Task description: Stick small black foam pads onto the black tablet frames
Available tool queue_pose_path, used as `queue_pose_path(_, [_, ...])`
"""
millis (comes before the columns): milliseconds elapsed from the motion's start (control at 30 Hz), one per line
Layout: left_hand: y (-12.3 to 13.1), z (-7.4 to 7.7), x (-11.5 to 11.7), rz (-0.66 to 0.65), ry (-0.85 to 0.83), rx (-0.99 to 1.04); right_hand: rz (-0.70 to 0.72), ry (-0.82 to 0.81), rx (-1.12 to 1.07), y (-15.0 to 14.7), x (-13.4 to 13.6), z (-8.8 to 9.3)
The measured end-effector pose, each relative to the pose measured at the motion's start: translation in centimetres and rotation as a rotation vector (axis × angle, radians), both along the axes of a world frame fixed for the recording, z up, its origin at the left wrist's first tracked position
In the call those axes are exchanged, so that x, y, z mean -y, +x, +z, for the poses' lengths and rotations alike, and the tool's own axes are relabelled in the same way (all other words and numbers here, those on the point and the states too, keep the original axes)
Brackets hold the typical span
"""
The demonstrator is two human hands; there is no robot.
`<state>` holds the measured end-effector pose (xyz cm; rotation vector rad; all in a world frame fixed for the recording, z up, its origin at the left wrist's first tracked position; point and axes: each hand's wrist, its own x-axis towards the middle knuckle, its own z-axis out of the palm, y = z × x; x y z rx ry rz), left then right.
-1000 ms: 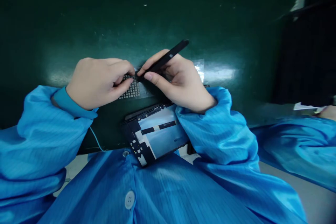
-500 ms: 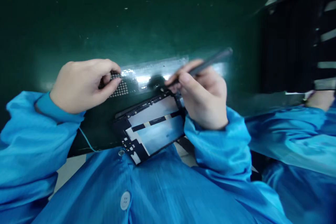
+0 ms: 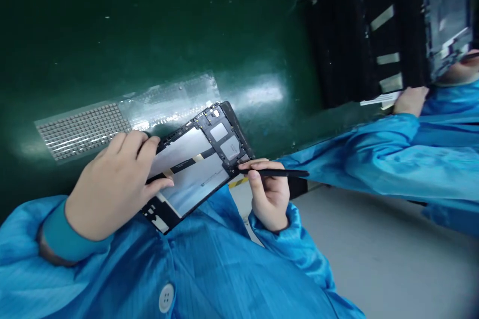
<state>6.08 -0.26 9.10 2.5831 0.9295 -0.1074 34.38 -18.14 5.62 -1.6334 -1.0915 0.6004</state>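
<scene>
An opened tablet frame (image 3: 194, 164) with a silver back panel and black circuit sections lies tilted at the near edge of the green table (image 3: 149, 35). My left hand (image 3: 114, 184) grips its left side, fingers curled over the edge. My right hand (image 3: 267, 194) pinches black tweezers (image 3: 277, 173), whose tip touches the frame's right edge. A clear strip with a grid of small grey squares (image 3: 82, 127) lies on the table just beyond my left hand.
A co-worker in a blue coat sits at the right, a hand (image 3: 411, 99) resting beside a black slotted rack (image 3: 359, 35) that holds more frames. A grey floor (image 3: 374, 259) shows below the table edge.
My left hand let go of the grid strip and took hold of the tablet frame. My right hand brought the tweezers from the strip down to the frame's right edge. The view swung right.
</scene>
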Motion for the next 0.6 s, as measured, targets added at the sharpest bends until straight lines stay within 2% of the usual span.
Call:
queue_pose_path(433, [-0.1,0.1,-0.2,-0.014,0.075,-0.028,0.030,0.078,0.107,-0.1,0.4,-1.0])
queue_pose_path(567, [-0.2,-0.4,-0.5,-0.006,0.047,-0.010,-0.174,0.078,0.119,-0.2,2.4,-1.3])
queue_pose_path(600, [-0.1,-0.5,-0.1,0.005,0.034,0.003,-0.183,0.045,0.103,-0.6,3.0,-1.3])
